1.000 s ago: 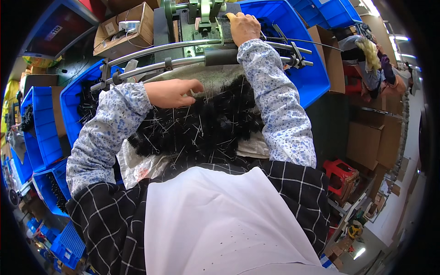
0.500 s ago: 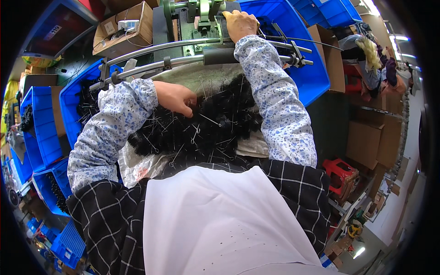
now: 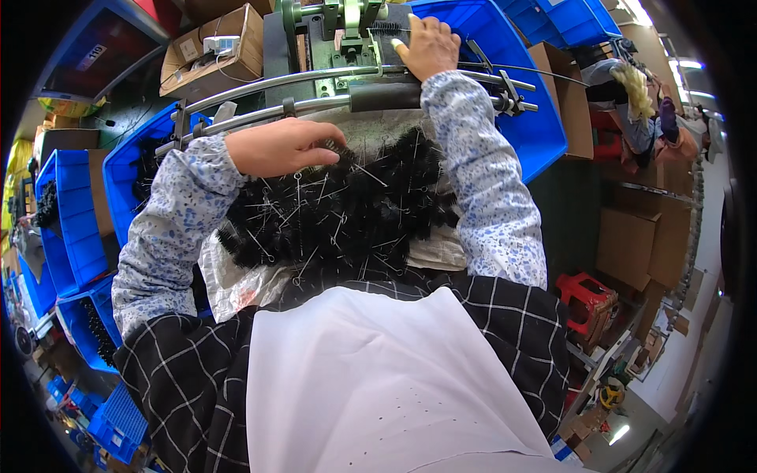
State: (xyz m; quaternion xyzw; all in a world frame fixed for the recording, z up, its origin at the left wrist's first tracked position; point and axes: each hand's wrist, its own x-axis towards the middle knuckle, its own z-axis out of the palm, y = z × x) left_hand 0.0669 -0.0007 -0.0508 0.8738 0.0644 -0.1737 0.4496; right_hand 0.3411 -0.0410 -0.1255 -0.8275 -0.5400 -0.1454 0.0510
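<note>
At the machine (image 3: pixel 352 35), black brush (image 3: pixel 388 28) lying lengthwise left to right, right hand (image 3: pixel 430 49), grip splayed, left hand (image 3: pixel 284 147), grip unclear.

Over the brush pile (image 3: pixel 339 217) we have open air; steel rails (image 3: pixel 323 105) bar us at twelve o'clock, our right sleeve (image 3: pixel 493 185) at three.

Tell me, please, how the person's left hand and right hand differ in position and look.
The left hand is over the pile of black brushes, while the right hand is farther forward, beside the machine. The left hand's fingers curl toward the right; the right hand's fingers reach forward. A yellowish cover shows on the right thumb, none on the left hand. Both hands come from floral sleeves.
</note>
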